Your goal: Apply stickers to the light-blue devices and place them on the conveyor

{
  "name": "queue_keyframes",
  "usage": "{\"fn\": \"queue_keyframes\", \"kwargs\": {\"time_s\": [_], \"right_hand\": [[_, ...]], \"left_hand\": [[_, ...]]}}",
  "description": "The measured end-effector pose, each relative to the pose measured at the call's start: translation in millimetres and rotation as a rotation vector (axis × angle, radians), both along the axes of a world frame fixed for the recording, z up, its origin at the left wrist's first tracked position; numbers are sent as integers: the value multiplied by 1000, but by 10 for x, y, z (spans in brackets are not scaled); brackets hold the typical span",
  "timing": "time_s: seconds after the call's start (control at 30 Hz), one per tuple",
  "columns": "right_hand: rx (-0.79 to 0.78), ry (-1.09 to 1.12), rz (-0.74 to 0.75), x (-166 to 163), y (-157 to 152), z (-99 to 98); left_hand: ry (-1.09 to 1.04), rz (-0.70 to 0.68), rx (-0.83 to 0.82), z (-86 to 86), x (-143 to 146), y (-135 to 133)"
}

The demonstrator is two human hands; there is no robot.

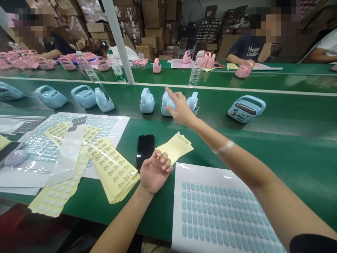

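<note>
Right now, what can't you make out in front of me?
All in the head view:
Blue case nearest the right hand: partly hidden by that hand; whether they touch, I can't tell.
Phone: lower right corner hidden by the left hand.
Sticker sheet: right side hidden by the right forearm, bottom cut off by the picture's edge.
Yellow labels: print too small to read.

The one camera here rides on the person's head, facing twelve o'clock, tipped down over the green table (297,158). The left hand (156,173) is near, around six; cartons (154,14) stand far beyond, at twelve.
</note>
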State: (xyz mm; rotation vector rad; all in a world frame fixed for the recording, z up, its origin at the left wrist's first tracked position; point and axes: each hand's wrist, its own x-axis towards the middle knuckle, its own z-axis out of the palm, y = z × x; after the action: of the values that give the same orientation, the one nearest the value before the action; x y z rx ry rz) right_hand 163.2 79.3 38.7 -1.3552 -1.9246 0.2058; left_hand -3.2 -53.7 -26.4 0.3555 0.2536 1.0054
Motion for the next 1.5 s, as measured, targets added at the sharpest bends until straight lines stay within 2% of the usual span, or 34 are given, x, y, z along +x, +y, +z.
{"fn": "queue_keyframes", "kwargs": {"time_s": [0.07,0.1,0.13,0.2,0.3,0.5,1.07,1.5], "right_hand": [[161,-288,394,19,-581,-53],[208,-421,482,49,-867,-78],[234,-523,522,89,-1127,-98],[249,-607,512,183,-1525,-130],[251,-645,457,314,-1796,-183],[243,-649,455,451,-1864,-311],[108,-619,548,483,-1909,-329],[73,-596,560,459,-1959,-297]], "left_hand": [[49,37,79,-34,6,-17],[73,40,118,-55,9,-33],[92,25,157,-77,13,-52],[100,-54,232,-114,23,-99],[97,-220,309,-136,51,-174],[124,-382,271,-111,109,-253],[170,-558,26,-128,134,-244],[199,-583,12,-142,128,-237]]}}
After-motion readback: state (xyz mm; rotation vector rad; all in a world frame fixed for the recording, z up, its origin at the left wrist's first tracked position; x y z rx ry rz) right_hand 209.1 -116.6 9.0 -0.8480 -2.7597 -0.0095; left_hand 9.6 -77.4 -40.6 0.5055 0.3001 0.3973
